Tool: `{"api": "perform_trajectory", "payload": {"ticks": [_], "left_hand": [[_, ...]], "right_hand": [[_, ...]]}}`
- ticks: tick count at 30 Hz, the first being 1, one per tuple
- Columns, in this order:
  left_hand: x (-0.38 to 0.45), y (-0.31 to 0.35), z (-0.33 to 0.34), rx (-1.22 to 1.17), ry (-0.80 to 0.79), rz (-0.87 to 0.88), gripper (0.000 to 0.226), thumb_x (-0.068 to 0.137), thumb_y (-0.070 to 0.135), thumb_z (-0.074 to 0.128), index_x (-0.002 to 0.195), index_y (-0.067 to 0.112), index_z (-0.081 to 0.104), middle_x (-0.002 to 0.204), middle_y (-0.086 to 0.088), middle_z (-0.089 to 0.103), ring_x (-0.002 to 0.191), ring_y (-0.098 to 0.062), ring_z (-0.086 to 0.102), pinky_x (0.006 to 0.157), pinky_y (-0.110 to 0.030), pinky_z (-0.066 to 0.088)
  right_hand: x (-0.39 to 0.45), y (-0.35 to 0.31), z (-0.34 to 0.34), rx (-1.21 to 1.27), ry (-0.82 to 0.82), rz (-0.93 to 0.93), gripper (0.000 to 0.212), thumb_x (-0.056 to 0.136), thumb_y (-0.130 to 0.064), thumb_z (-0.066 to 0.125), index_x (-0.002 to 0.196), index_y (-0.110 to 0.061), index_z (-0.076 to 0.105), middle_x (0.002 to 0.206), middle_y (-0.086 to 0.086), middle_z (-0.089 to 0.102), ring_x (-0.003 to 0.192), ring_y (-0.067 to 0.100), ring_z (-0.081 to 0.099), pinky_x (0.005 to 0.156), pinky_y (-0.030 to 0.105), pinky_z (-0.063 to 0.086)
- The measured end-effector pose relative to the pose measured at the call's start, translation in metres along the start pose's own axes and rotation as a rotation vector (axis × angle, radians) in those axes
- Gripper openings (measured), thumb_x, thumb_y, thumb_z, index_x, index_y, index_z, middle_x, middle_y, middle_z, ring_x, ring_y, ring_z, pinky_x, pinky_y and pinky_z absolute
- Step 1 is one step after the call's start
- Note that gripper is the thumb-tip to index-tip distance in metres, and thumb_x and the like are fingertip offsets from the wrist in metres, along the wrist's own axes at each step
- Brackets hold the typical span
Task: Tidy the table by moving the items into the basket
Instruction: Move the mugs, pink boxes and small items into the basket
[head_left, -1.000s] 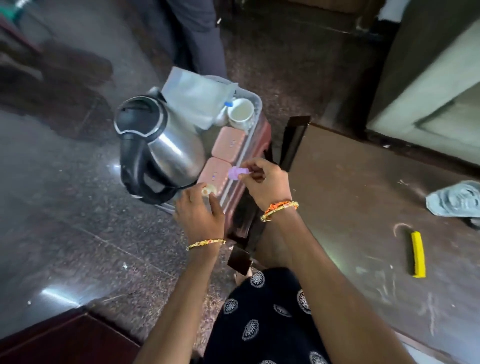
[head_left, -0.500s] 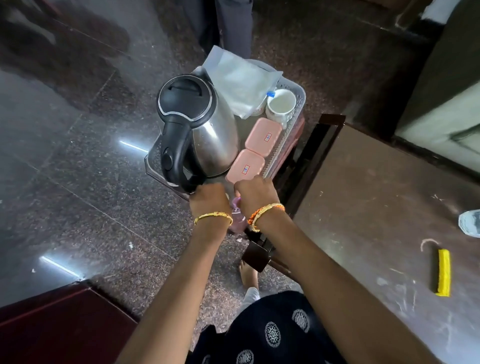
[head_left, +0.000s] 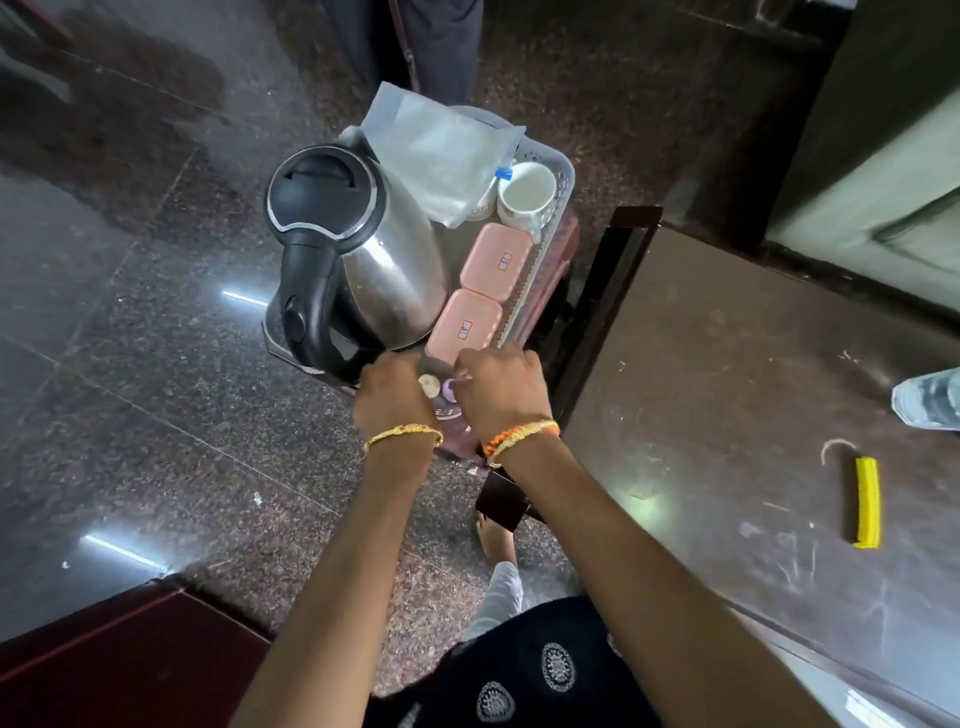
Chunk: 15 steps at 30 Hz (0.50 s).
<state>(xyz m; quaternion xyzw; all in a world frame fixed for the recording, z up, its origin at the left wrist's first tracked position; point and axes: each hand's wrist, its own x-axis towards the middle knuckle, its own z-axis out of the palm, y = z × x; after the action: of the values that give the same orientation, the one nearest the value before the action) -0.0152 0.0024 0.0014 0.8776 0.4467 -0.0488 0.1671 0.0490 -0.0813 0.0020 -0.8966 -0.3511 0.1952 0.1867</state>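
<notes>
1. We hold both hands over the near end of the grey basket (head_left: 563, 171). The left hand (head_left: 395, 397) has its grip curled beside a small cream object (head_left: 429, 385); whether it is holding anything, we cannot tell.
2. The right hand (head_left: 501, 392) pinches a small purple item (head_left: 451, 387), just beside the cream one.
3. A steel kettle (head_left: 358, 260), two pink boxes (head_left: 465, 327), a white cup (head_left: 525, 195) and a plastic packet (head_left: 441, 150) fill the basket.
4. On the brown surface (head_left: 727, 389) to our right, a yellow comb (head_left: 866, 501) lies well apart, with open room around it.

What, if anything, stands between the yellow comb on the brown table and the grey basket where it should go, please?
Nothing lies on the brown table between the yellow comb and the grey basket. The basket's near end is crowded, though: both hands, left and right, hover there.
</notes>
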Motion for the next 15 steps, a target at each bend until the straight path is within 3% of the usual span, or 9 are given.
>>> {"api": "perform_trajectory", "payload": {"ticks": [4,7,9,11,15], "left_hand": [[-0.031,0.022,0.005,-0.281,0.358,0.115,0.019,0.083,0.003,0.056,0.098,0.007,0.068,0.101,-0.016,0.065,0.091,-0.035,0.061,0.067,-0.038,0.048],[-0.061,0.06,0.021,-0.439,0.409,0.29,0.012,0.084,0.004,0.057,0.093,0.004,0.065,0.092,-0.015,0.065,0.073,-0.028,0.062,0.06,-0.028,0.044],[-0.08,0.093,0.04,-0.52,0.324,0.397,0.013,0.086,0.007,0.056,0.093,0.005,0.066,0.079,-0.01,0.063,0.06,-0.023,0.055,0.06,-0.023,0.039],[-0.098,0.126,0.064,-0.536,0.172,0.464,0.013,0.086,0.01,0.055,0.093,0.007,0.066,0.075,-0.008,0.062,0.057,-0.022,0.052,0.06,-0.024,0.04],[-0.128,0.192,0.125,-0.408,-0.267,0.55,0.012,0.087,0.015,0.056,0.093,0.013,0.066,0.087,-0.007,0.068,0.074,-0.027,0.062,0.064,-0.037,0.05]], "right_hand": [[-0.038,0.041,-0.013,0.424,0.309,0.193,0.007,0.081,-0.015,0.062,0.08,-0.009,0.065,0.075,0.008,0.069,0.073,0.026,0.059,0.068,0.033,0.049],[-0.064,0.081,-0.012,0.547,0.464,0.359,0.004,0.081,-0.012,0.065,0.077,-0.013,0.064,0.065,0.001,0.067,0.058,0.006,0.053,0.06,0.017,0.043],[-0.081,0.115,-0.01,0.561,0.586,0.497,0.007,0.08,-0.011,0.066,0.074,-0.014,0.064,0.06,0.001,0.065,0.057,0.006,0.052,0.054,0.009,0.034],[-0.096,0.153,-0.009,0.534,0.697,0.651,0.009,0.08,-0.011,0.066,0.071,-0.011,0.062,0.059,0.005,0.065,0.052,0.013,0.055,0.054,0.012,0.032],[-0.132,0.24,-0.016,0.519,0.828,0.951,0.006,0.079,-0.007,0.06,0.078,-0.001,0.063,0.076,0.021,0.064,0.075,0.04,0.06,0.072,0.042,0.05]]}}
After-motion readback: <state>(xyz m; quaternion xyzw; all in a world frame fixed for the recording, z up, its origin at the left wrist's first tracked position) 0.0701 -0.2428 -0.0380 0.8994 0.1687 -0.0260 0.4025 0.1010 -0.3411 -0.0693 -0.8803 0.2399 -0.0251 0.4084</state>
